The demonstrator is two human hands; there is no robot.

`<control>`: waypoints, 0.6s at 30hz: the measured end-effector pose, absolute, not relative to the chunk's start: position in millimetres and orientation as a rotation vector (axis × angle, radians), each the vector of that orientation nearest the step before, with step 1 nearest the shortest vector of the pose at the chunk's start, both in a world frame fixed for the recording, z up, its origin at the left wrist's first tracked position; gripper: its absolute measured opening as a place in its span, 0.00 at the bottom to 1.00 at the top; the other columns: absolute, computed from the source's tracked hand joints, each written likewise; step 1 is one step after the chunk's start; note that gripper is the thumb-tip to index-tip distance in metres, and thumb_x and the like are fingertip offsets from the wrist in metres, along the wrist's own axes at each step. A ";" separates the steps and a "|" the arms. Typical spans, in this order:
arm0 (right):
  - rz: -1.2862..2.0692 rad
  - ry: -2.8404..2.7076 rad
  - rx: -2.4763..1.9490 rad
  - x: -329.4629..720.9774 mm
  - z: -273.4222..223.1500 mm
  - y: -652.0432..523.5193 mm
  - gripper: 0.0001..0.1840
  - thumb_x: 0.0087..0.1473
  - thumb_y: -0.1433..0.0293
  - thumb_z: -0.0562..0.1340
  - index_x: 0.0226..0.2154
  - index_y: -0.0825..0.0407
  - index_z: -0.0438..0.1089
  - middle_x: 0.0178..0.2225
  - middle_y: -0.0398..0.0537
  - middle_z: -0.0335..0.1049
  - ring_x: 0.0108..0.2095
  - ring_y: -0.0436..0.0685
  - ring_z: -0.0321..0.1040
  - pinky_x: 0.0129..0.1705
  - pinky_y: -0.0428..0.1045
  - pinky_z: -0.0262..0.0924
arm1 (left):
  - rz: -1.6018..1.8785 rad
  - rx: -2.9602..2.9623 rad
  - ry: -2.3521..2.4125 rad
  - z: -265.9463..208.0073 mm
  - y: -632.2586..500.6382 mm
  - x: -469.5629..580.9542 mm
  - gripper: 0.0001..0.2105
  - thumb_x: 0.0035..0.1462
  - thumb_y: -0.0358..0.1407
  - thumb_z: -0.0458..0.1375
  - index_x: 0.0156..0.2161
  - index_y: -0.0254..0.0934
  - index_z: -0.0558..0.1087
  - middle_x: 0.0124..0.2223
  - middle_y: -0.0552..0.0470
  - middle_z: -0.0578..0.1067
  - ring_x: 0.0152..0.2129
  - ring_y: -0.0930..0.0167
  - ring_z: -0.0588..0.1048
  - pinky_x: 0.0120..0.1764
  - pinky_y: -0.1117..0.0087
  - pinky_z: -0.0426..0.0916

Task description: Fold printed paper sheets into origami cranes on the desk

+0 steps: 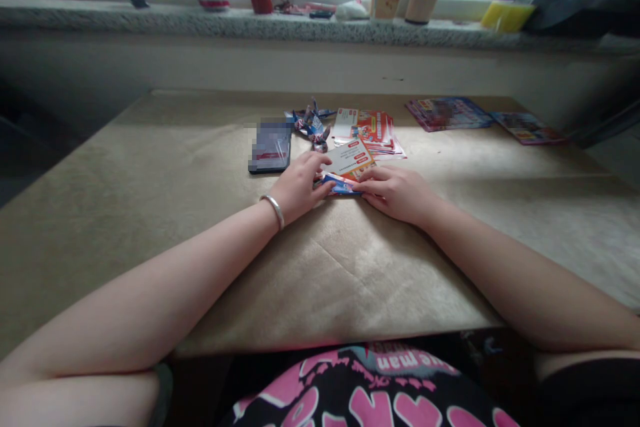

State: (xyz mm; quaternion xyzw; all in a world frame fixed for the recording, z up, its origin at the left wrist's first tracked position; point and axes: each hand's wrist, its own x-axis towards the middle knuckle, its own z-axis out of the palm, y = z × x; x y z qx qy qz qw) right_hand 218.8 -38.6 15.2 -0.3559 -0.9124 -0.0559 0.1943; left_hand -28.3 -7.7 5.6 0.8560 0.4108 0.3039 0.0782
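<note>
Evidently, in the head view, the two hands meet over a small blue packet (341, 184) in the middle of the table (330, 253). The left hand (303, 183), with a silver bangle (274, 211) at the wrist, has its thumb on the packet's left end; the right hand (395, 192) pinches the right end with bent fingers. Whether the left fingertips also press the white-and-orange card (350, 155) just behind, I cannot tell.

That closeness is the likeliest trouble: a tug on the packet could drag the card askew, or bend a corner if the grip is tight. A sudden outward pull might send the left hand into the dark phone (271, 145) just beside it, or knock the crumpled wrappers (313, 127) behind.

Beyond the card, the loosely fanned red cards (373, 127) could slide if nudged. Two flat stacks (447, 113) (527, 127) lie well apart, near the far right edge. The most room for moving seems to be toward the body, between the forearms, ending at the table's near edge.
</note>
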 end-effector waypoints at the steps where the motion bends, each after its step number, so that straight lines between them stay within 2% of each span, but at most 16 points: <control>1: -0.151 -2.553 -1.013 218.2 15.4 -38.7 0.15 0.60 0.69 0.58 0.46 0.44 0.76 0.47 0.46 0.76 0.43 0.55 0.71 0.43 0.50 0.64 | 0.930 2.639 1.167 5.0 -8.0 -29.2 0.13 0.57 0.33 0.61 0.47 0.34 0.71 0.51 0.42 0.73 0.44 0.67 0.75 0.47 0.64 0.73; 4: -0.140 -2.540 -1.062 217.0 15.6 -38.5 0.15 0.62 0.68 0.58 0.48 0.44 0.76 0.45 0.47 0.75 0.42 0.56 0.70 0.43 0.51 0.64 | 0.859 2.884 0.945 4.4 -10.0 -30.7 0.07 0.61 0.34 0.56 0.42 0.35 0.75 0.49 0.44 0.75 0.48 0.64 0.74 0.52 0.59 0.71; 8: -0.113 -2.548 -1.114 216.4 14.9 -37.5 0.15 0.63 0.66 0.57 0.46 0.45 0.78 0.43 0.49 0.75 0.41 0.56 0.69 0.43 0.51 0.63 | 0.725 3.014 0.829 5.2 -13.6 -30.1 0.10 0.64 0.32 0.52 0.43 0.34 0.76 0.45 0.46 0.80 0.45 0.65 0.77 0.51 0.61 0.72; 18: -0.176 -2.539 -1.137 217.2 16.5 -38.5 0.12 0.60 0.67 0.59 0.40 0.47 0.78 0.39 0.46 0.77 0.40 0.57 0.70 0.40 0.51 0.62 | 0.608 3.050 0.870 7.1 -15.1 -29.6 0.14 0.66 0.32 0.49 0.48 0.34 0.76 0.49 0.45 0.79 0.46 0.66 0.78 0.51 0.62 0.72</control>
